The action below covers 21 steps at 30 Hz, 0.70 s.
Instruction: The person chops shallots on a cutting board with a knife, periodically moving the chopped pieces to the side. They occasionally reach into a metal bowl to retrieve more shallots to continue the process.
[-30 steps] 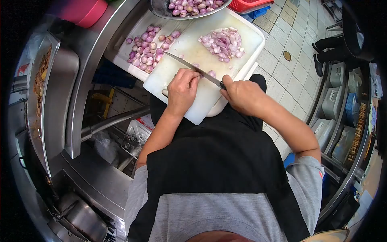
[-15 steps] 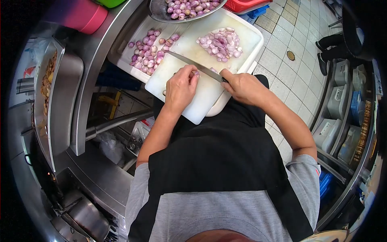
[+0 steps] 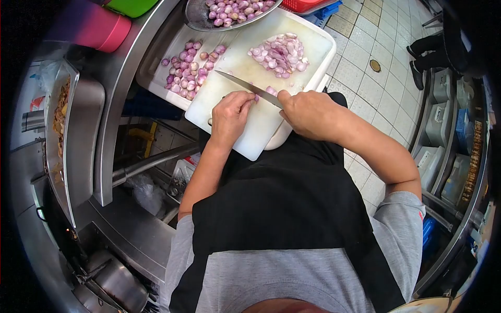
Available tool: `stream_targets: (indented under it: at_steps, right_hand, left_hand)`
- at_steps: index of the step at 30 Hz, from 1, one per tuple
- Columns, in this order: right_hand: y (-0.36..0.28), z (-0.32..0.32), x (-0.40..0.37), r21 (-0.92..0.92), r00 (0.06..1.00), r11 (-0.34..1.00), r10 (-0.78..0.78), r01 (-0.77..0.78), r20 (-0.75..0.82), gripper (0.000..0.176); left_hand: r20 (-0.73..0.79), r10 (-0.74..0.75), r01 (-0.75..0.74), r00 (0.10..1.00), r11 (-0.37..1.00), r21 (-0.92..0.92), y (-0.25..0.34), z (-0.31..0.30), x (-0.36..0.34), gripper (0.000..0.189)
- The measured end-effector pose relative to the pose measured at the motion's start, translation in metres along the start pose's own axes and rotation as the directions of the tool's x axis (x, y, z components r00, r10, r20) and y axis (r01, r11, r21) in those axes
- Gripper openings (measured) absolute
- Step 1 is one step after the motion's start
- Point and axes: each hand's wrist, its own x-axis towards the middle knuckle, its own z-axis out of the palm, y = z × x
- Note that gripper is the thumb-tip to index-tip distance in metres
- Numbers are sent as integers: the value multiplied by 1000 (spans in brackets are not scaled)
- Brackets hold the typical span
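Observation:
My right hand (image 3: 312, 116) grips the handle of a kitchen knife (image 3: 241, 82), its long blade angled up and left over a white cutting board (image 3: 250, 142). Against the near side of the blade, my left hand (image 3: 228, 116) is closed with bent fingers on a small purple shallot (image 3: 256, 97), mostly covered by the fingertips. A few cut shallot slices (image 3: 271, 91) lie just beyond the blade. Farther up the board is a pile of sliced shallots (image 3: 281, 55). Whole peeled shallots (image 3: 183, 70) are heaped left of the board, in a white tray (image 3: 148, 78).
A metal bowl of shallots (image 3: 195, 18) stands at the tray's far end. To the left runs a steel counter edge (image 3: 122, 68) with a pink container (image 3: 107, 28). A person's dark-clad legs (image 3: 430, 47) show at right, near shelves with grey bins (image 3: 436, 122).
The knife has shifted slightly down and left relative to the board, and its handle is now covered by my right hand. More cut slices show beside the blade. The whole view has shifted a little.

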Motion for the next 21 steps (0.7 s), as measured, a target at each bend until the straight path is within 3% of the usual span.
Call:
stream_targets:
  at_steps: [3,6,9,12,16,21]
  right_hand:
    - [-3,10,-1,109,998,992,58,-59,6,28]
    - [3,45,9,171,989,982,104,-85,-102,28]
    - [7,45,14,220,984,975,59,-21,-168,27]
    - [-2,9,5,125,998,990,65,-63,-14,28]
    - [-8,2,-5,124,993,987,97,-106,72,28]
    - [-1,49,13,224,988,970,120,-95,-97,28]
  left_hand:
    - [-13,6,-6,1000,1000,-7,-1,1,-1,15]
    - [-17,14,-14,1000,1000,2,-2,0,-2,14]
    - [-22,13,-13,1000,1000,2,-2,0,-3,14]
    - [-31,5,-5,1000,1000,-10,-2,2,-3,14]
    - [-44,17,-18,999,1000,-7,-1,2,-3,14]
    - [-53,19,-20,998,1000,-20,-3,3,-3,14]
